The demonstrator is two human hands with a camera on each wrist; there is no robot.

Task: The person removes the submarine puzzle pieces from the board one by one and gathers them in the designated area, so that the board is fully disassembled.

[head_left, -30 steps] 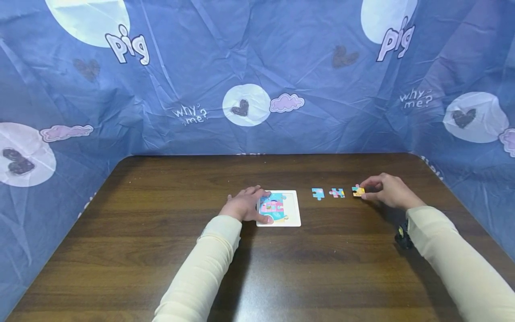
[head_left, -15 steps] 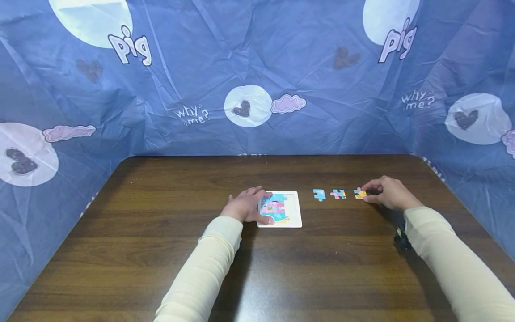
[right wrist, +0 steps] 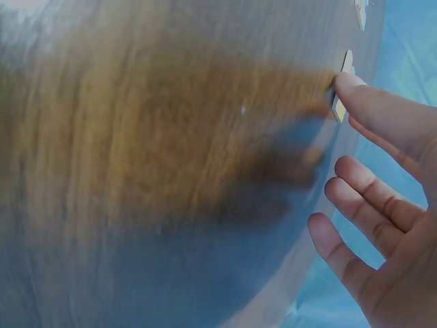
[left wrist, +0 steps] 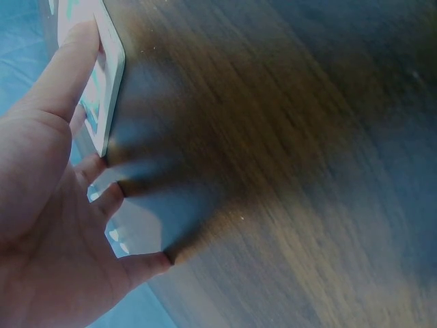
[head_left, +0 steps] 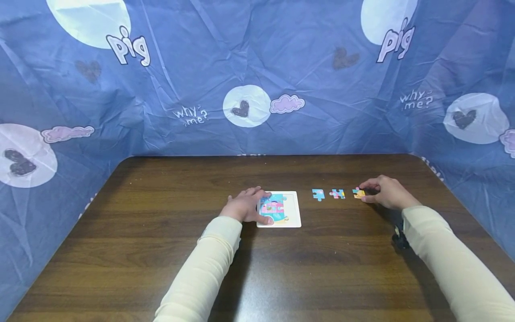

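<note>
One tray [head_left: 292, 210] partly under left hand [head_left: 243, 207]

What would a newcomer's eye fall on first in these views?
The blue backdrop printed with "pig" and "why me?" behind the wooden table. Then the white puzzle tray at mid-table, partly filled, under the left hand. Right of it, three jigsaw pieces lie in a row, the right hand pinching the rightmost.

Wears long, pale cream sleeves [head_left: 198, 277], softly creased along the forearms, ending in plain cuffs [head_left: 223, 228]; bears a small black device [head_left: 400, 240] beneath the right one.
</note>
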